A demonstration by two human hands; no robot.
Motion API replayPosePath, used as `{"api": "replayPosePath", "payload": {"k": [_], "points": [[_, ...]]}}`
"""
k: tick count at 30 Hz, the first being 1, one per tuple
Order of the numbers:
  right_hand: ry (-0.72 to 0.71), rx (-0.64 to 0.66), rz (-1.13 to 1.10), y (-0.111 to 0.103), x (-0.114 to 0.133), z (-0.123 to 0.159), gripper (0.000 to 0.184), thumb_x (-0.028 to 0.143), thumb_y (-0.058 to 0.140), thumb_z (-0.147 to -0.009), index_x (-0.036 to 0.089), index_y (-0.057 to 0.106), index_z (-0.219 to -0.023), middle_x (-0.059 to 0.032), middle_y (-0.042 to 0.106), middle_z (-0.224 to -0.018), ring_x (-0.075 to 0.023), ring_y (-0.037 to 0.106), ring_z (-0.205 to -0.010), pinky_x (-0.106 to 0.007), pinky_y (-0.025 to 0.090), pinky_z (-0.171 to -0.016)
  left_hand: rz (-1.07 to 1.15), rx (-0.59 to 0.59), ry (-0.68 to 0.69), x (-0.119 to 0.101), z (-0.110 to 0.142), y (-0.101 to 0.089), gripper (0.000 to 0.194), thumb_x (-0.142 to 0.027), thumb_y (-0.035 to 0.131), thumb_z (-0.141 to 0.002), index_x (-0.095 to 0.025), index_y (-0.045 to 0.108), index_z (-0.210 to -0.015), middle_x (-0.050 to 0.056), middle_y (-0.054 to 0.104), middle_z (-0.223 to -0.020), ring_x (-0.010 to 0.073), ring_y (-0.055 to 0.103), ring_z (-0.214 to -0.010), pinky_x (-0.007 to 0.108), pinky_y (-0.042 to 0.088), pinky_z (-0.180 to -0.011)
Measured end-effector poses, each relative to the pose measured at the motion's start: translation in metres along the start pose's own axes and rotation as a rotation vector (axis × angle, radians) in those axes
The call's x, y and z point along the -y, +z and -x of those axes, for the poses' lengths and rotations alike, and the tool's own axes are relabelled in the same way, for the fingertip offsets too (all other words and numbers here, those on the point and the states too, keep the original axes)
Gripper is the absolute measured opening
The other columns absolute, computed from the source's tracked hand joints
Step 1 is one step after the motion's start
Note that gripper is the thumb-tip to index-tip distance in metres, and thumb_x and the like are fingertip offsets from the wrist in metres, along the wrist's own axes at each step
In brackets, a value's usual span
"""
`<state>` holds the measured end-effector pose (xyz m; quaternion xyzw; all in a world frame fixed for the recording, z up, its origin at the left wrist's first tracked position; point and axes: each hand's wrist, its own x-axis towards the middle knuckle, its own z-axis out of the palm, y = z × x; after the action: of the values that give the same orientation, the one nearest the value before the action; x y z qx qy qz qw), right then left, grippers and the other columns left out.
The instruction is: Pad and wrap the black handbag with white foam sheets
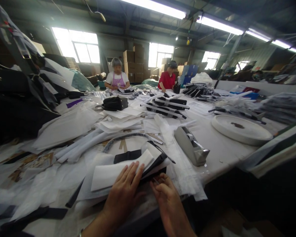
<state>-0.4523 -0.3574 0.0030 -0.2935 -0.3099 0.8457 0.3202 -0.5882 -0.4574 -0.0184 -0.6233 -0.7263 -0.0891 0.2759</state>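
A workshop table (222, 148) strewn with white sheets. At its near edge, the left hand (124, 192) presses flat on a paper-wrapped black pouch (138, 163); the right hand (166, 194) pinches its lower corner. It looks light, soft and slippery: grip the edges.

Grey tape dispenser (191, 145) on the white table (222, 154); flat white tape roll (241, 129) to its right. Black pouch (114, 103) further back. Two seated people, cardboard boxes (134, 62) behind.

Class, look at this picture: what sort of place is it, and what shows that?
Probably a factory packing room: stacked cardboard boxes by the windows, a tape dispenser on the long worktable, and two seated workers opposite.
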Motion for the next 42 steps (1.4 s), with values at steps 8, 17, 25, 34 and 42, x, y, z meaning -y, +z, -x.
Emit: {"api": "replayPosePath", "payload": {"k": [8, 17, 25, 34, 42], "points": [[-0.046, 0.095, 0.261, 0.006, 0.015, 0.006, 0.030, 0.020, 0.065, -0.069, 0.024, 0.061, -0.098, -0.0013, 0.066, -0.107, -0.0232, 0.059, -0.115, -0.039, 0.044, -0.108, -0.080, -0.168, -0.044, 0.012, -0.001, 0.004, 0.050, -0.012, 0.037, -0.096, -0.009, 0.042, -0.145, 0.012, 0.051, -0.146, 0.0237, 0.053, -0.130, 0.041, 0.048, -0.107], [-0.661, 0.259, 1.694, -0.093, 0.114, -0.055, 0.030, 0.022, 0.064, -0.085, 0.028, 0.072, -0.113, -0.0072, 0.069, -0.115, -0.0301, 0.058, -0.113, -0.048, 0.044, -0.103, -0.042, -0.195, -0.096, 0.027, -0.003, -0.005, 0.052, -0.006, 0.033, -0.093, -0.013, 0.045, -0.144, 0.009, 0.058, -0.139, 0.0244, 0.061, -0.121, 0.040, 0.053, -0.100], [-0.544, 0.280, 1.865, -0.110, 0.126, -0.088, 0.014, 0.030, 0.062, -0.086, 0.029, 0.075, -0.093, -0.0039, 0.070, -0.097, -0.0253, 0.064, -0.096, -0.037, 0.049, -0.087, -0.036, -0.206, -0.102, 0.030, -0.002, -0.002, 0.058, -0.006, 0.034, -0.089, -0.014, 0.041, -0.146, 0.008, 0.057, -0.140, 0.0225, 0.060, -0.122, 0.039, 0.052, -0.102], [-0.582, 0.476, 1.906, -0.094, 0.126, -0.089, 0.040, 0.024, 0.071, -0.082, 0.033, 0.067, -0.120, -0.0031, 0.066, -0.129, -0.0299, 0.055, -0.124, -0.049, 0.034, -0.110, 0.001, -0.193, -0.154, 0.033, -0.001, -0.003, 0.060, -0.009, 0.037, -0.088, -0.016, 0.039, -0.148, 0.006, 0.057, -0.140, 0.0230, 0.060, -0.122, 0.038, 0.052, -0.102], [-0.581, 0.596, 1.866, -0.088, 0.110, -0.097, 0.024, 0.014, 0.059, -0.088, 0.031, 0.076, -0.088, 0.0016, 0.076, -0.098, -0.0235, 0.065, -0.110, -0.052, 0.016, -0.121, -0.020, -0.222, -0.137, 0.035, -0.002, -0.002, 0.066, -0.006, 0.038, -0.082, -0.015, 0.039, -0.147, 0.006, 0.059, -0.138, 0.0228, 0.063, -0.118, 0.039, 0.055, -0.097]]}}
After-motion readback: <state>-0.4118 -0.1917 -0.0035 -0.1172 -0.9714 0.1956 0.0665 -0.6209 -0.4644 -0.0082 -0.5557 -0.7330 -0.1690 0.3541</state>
